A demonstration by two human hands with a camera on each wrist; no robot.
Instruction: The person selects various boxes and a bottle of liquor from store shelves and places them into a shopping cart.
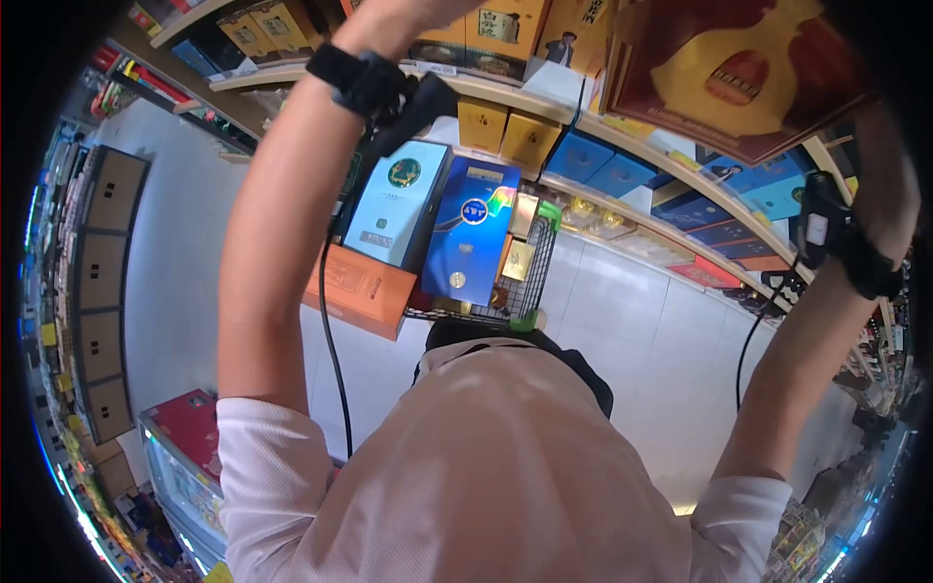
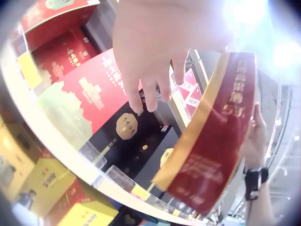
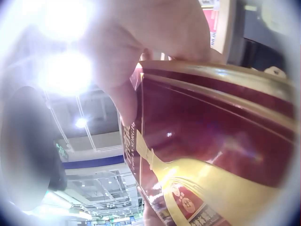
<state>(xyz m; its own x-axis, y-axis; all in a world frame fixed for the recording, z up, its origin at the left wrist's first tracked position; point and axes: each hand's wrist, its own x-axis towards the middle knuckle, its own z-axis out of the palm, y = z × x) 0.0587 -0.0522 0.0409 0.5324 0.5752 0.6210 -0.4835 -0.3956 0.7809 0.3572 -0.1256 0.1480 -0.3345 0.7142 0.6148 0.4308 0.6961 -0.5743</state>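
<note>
A dark red liquor gift box with a gold bottle printed on its front is held up before the shelves. My right hand grips one edge of it, thumb lying along the narrow side. In the left wrist view the box stands tilted, the right hand behind it. My left hand reaches over a shelf beside the box with its fingers extended downward, near black boxes with round cream labels. The head view cuts off most of the left hand.
A shopping cart stands close before my body, carrying a blue box, a light blue box and an orange box. Shelves of boxed goods curve along the front. Cables hang from the wrist cameras.
</note>
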